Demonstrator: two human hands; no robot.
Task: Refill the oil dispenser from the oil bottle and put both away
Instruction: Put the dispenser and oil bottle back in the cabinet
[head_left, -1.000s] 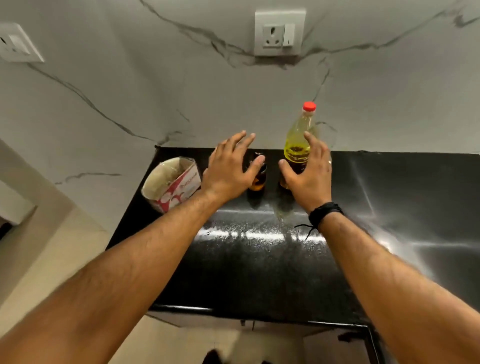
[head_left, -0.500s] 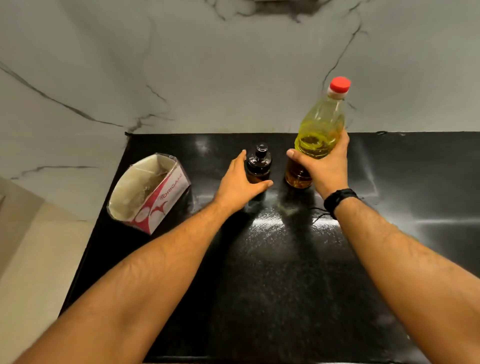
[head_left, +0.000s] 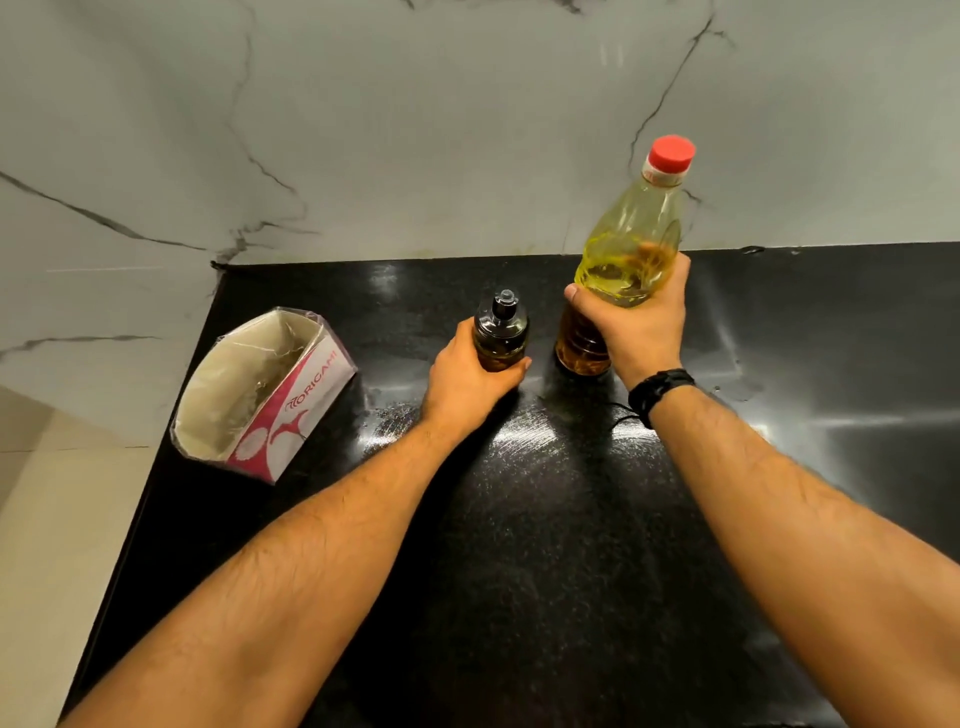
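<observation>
Both forearms reach forward over the black counter (head_left: 519, 545) toward its back edge, where it meets the marble wall (head_left: 415, 130). The left hand (head_left: 467, 379) lies low, its thumb and fingers wrapped round the lower body of the small dark oil dispenser (head_left: 501, 327), which stands upright near the back edge, about midway along it. The right hand (head_left: 636, 322) is raised a little higher, wrist bent up, thumb on the near left side and fingers curled round the far side of the oil bottle (head_left: 631, 249). That bottle has a red cap (head_left: 671, 153) and yellow oil inside; it tilts to the right, and whether its base touches the counter cannot be told. A black band (head_left: 657, 387) sits on the right wrist. The two hands are near each other, apart, each on its own container. Toward the back left corner rests an open white and red box (head_left: 270, 395).
</observation>
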